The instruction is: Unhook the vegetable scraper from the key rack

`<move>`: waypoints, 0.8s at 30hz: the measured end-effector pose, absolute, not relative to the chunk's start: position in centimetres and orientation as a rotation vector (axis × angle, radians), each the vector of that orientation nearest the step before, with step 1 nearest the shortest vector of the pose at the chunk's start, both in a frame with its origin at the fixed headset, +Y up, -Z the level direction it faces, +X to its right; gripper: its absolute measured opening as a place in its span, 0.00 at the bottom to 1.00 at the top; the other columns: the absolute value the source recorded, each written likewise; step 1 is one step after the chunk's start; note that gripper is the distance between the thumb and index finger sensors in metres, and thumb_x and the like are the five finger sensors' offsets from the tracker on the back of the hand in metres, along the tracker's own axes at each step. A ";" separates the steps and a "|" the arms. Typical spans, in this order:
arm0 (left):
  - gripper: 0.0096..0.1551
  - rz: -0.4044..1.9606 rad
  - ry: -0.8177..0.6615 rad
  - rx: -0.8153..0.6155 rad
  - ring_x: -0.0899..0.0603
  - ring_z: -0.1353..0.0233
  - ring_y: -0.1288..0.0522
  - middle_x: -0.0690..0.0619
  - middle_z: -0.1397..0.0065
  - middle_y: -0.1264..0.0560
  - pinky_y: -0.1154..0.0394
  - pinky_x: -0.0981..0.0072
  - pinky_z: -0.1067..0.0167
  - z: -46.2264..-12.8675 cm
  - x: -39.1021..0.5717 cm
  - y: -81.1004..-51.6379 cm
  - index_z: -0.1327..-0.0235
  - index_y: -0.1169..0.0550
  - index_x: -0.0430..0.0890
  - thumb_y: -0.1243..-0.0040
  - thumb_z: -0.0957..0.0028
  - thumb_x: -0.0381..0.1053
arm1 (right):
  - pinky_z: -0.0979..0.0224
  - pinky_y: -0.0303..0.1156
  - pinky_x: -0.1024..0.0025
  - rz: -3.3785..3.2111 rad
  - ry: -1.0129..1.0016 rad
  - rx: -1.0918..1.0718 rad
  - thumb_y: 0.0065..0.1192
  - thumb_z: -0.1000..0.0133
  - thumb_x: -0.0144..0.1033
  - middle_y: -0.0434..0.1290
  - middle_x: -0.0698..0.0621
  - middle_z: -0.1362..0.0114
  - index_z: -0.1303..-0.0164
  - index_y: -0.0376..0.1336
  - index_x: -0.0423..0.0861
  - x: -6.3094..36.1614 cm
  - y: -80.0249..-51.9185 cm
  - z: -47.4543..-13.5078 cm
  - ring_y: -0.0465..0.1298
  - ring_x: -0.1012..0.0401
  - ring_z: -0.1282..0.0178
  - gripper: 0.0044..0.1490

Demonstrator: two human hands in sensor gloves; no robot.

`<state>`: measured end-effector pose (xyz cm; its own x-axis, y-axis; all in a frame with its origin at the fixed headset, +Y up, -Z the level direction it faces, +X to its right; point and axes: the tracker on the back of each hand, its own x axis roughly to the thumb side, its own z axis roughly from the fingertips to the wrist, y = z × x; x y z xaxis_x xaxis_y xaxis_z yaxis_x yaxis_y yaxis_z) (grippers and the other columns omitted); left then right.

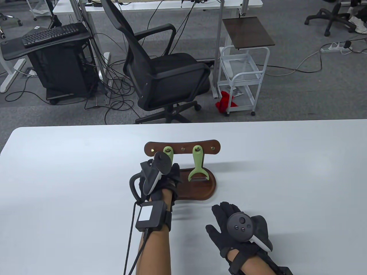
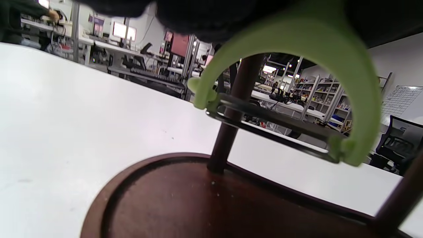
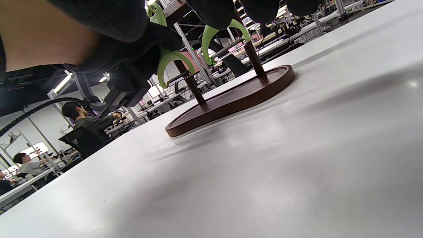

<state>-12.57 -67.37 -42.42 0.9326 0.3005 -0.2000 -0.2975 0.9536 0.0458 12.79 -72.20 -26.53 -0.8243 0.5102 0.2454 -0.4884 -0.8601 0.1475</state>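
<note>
This is looking like an open-plan office doubling as a robotics or data-collection lab. Behind the white table (image 1: 86, 172) a black mesh office chair (image 1: 160, 71) is standing on grey carpet, with loose cables (image 1: 114, 97) trailing across the floor, a keyboard (image 1: 51, 34) lying on a side desk, a power strip (image 1: 334, 48) sitting near the wall and a white rolling cart (image 1: 243, 77) parked beside the desks. In the wrist views, people (image 3: 82, 120) are sitting at rows of workstations, monitors (image 2: 124, 31) are glowing and shelving racks (image 2: 327, 96) are lining the far side.
</note>
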 end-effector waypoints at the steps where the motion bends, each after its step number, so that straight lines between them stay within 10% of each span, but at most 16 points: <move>1: 0.32 0.321 0.211 0.009 0.50 0.67 0.19 0.45 0.41 0.25 0.20 0.52 0.66 -42.5 -12.6 -67.3 0.44 0.25 0.47 0.36 0.50 0.68 | 0.32 0.46 0.27 2.584 0.105 0.378 0.54 0.45 0.55 0.48 0.31 0.19 0.24 0.50 0.39 12.8 -72.2 -26.5 0.49 0.30 0.24 0.46; 24: 0.28 0.325 0.155 0.074 0.50 0.69 0.17 0.46 0.46 0.23 0.18 0.52 0.68 -41.7 -13.0 -66.5 0.50 0.23 0.47 0.36 0.50 0.67 | 0.32 0.46 0.27 2.583 0.105 0.377 0.54 0.45 0.55 0.48 0.31 0.19 0.24 0.50 0.39 12.8 -72.2 -26.5 0.49 0.30 0.25 0.46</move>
